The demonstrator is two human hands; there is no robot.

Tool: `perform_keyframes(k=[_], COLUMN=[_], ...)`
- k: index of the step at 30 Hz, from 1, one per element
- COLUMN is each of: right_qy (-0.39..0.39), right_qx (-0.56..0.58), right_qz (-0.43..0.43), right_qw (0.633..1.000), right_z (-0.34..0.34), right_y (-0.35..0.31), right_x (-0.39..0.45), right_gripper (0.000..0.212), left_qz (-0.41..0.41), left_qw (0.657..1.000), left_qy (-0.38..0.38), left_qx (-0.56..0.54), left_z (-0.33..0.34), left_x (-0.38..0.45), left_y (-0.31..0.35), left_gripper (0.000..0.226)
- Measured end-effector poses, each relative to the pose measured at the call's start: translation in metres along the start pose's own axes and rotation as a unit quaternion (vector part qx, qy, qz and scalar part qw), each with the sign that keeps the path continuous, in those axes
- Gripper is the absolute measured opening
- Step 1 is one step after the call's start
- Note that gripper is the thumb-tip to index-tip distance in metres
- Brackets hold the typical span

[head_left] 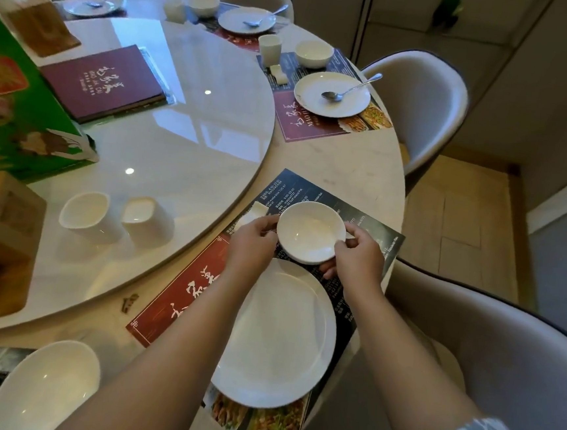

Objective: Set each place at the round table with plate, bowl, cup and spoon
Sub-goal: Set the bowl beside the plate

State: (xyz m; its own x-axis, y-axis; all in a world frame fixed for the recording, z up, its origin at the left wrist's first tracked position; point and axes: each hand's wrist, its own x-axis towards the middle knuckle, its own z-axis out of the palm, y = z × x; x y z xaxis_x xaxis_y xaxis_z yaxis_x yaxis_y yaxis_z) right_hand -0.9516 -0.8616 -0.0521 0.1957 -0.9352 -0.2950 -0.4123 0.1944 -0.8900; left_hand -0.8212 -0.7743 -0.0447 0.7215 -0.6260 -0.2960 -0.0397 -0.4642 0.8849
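A maroon menu book (103, 82) is lying at ten o'clock on the glass turntable (185, 144). A green carton (16, 116) is sitting at nine o'clock, with grey chairs (422, 107) standing around at one and four o'clock.

Left hand (250, 242) and right hand (357, 255) extended forward, fingers curled inward.

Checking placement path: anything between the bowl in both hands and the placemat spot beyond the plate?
Nothing visible. The bowl sits between left hand and right hand, over bare placemat beyond the plate. A small white rest lies beside it, left.
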Motion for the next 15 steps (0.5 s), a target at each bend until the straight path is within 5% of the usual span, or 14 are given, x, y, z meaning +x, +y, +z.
perform_keyframes(k=[6,10,15], right_qy=[0.024,0.033,0.004], right_qx=[-0.049,-0.151,-0.161], right_qz=[-0.011,-0.010,-0.020], right_qw=[0.998,0.988,0.987], right_z=[0.002,-0.006,0.000], right_y=[0.012,0.028,0.036], right_x=[-0.016,-0.048,-0.073], right_gripper=[0.050,0.024,0.027], left_qz=[0.022,0.052,0.060], left_qw=[0.997,0.979,0.973], left_qy=[0.010,0.116,0.113], left_qx=[0.070,0.159,0.190], left_z=[-0.011,-0.034,-0.049], left_x=[-0.006,-0.031,-0.048], left_y=[-0.013,-0.050,-0.074], left_gripper=[0.045,0.026,0.027])
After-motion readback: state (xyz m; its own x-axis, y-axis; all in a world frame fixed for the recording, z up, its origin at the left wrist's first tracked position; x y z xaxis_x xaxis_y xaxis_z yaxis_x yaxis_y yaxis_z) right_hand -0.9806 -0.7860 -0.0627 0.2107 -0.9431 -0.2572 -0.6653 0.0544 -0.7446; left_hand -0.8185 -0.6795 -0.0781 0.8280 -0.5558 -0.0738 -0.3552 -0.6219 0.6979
